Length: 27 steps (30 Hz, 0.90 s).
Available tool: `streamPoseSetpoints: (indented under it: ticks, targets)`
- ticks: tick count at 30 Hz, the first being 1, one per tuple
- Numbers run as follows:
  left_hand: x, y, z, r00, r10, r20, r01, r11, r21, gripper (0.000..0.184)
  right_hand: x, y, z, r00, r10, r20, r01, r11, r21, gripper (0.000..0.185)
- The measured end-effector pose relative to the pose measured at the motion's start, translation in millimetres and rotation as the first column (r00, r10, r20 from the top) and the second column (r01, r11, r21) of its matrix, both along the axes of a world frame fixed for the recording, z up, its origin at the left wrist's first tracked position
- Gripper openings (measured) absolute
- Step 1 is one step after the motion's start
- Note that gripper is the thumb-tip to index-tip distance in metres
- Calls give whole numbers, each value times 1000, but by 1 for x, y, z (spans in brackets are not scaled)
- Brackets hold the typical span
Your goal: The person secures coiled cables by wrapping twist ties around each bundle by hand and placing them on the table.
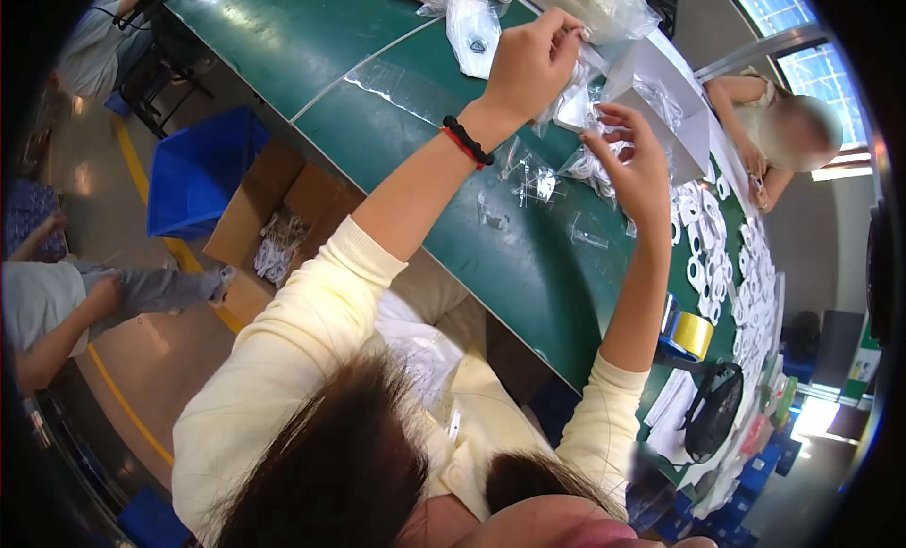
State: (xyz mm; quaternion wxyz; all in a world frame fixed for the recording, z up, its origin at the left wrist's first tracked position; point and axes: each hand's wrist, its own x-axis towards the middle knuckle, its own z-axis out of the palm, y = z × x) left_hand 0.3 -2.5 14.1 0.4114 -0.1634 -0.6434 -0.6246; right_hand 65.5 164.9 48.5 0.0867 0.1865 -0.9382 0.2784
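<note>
My left hand (pixel 535 65), with a black and red band at the wrist, is raised over the green table with thumb and fingers pinched together. They close on the upper edge of a clear plastic bag (pixel 587 65) that hangs down from them. A white item (pixel 570 108) shows in or behind the plastic; which one I cannot tell. To the right and lower, my right hand (pixel 640 166) curves with thumb and fingers apart, close to the bag. Under it lie white cables (pixel 595 168) in clear wrapping. An open white box (pixel 672 109) with more cables stands just beyond.
Many flat white ring-ended pieces (pixel 700 232) cover the table's right side, near a yellow tape roll (pixel 694 336) and a black pouch (pixel 713 411). A blue bin (pixel 203 175) and cardboard box (pixel 269 222) stand left. A co-worker (pixel 769 128) sits across; others are left.
</note>
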Motion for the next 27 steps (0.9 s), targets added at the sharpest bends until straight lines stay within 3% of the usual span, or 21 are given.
streamPoseSetpoints:
  ticks: [2, 4, 8, 10, 14, 16, 18, 20, 22, 27]
  targets:
    - [3, 4, -1, 999, 2, -41, -2, 1000, -5, 9, -1, 0, 5, 999, 20, 51, 4, 902, -431, 34]
    - [8, 7, -2, 999, -50, 10, 50, 989, -137, 12, 2, -9, 3, 1000, 17, 7, -12, 898, -440, 30]
    - [18, 17, -2, 995, -98, -26, 91, 977, -190, 11, 3, -11, -2, 992, -102, -76, 49, 856, -515, 22]
    - [18, 20, -2, 993, -112, -49, 102, 981, -168, 11, 2, -6, 0, 991, -121, -62, 70, 845, -531, 19]
    - [16, 20, -2, 946, -323, 34, 322, 946, 32, 15, -2, 5, 4, 998, -37, -46, -2, 761, -648, 12]
    - [15, 18, 0, 911, -412, 28, 409, 909, 81, 17, -2, 5, 5, 1000, 27, -3, -18, 596, -803, 12]
    - [16, 15, 2, 866, -499, 33, 500, 866, -25, 19, -3, 8, 7, 999, 36, -14, -32, 579, -815, 12]
    - [19, 15, 5, 843, -533, 72, 535, 844, -28, 19, -4, 11, 9, 999, 44, -24, -44, 563, -826, 12]
    - [20, 14, 5, 819, -563, 112, 569, 822, -29, 20, -4, 14, 11, 999, 4, -35, -30, 634, -773, 12]
    - [15, 11, 3, 745, -660, 98, 651, 751, 109, 15, -5, 22, 11, 996, 22, -92, -82, 694, -715, 11]
